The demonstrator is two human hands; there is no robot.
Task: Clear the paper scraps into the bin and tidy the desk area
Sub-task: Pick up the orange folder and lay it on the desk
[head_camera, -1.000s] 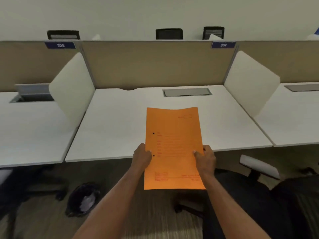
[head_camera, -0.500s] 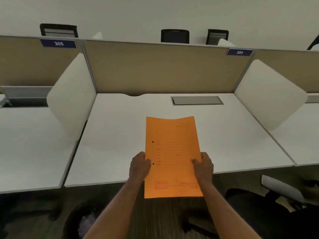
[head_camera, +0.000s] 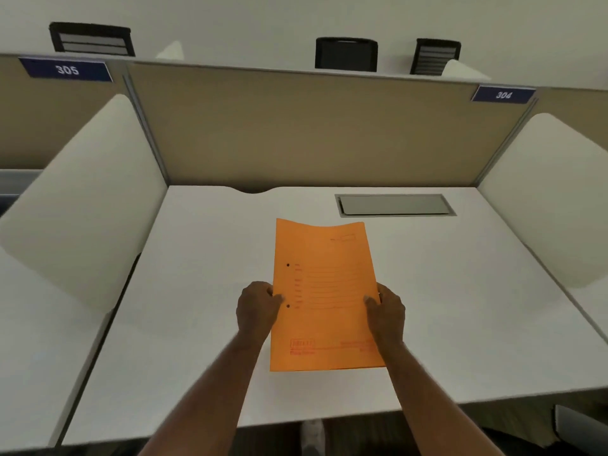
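Orange folder (head_camera: 324, 294) is sitting in the middle of the frame, pinched on both long edges: left hand (head_camera: 258, 307) is gripping the left side near the punch holes, right hand (head_camera: 386, 311) is clamping the right side, thumbs on top. Compared to a second ago it's now hovering fully over the white table (head_camera: 197, 291) instead of hanging off the front edge, so the person has been stepping in closer. The bin that was showing at lower left is out of view now. Looks like it's getting laid down tidily, not binned. No scraps showing on the table.
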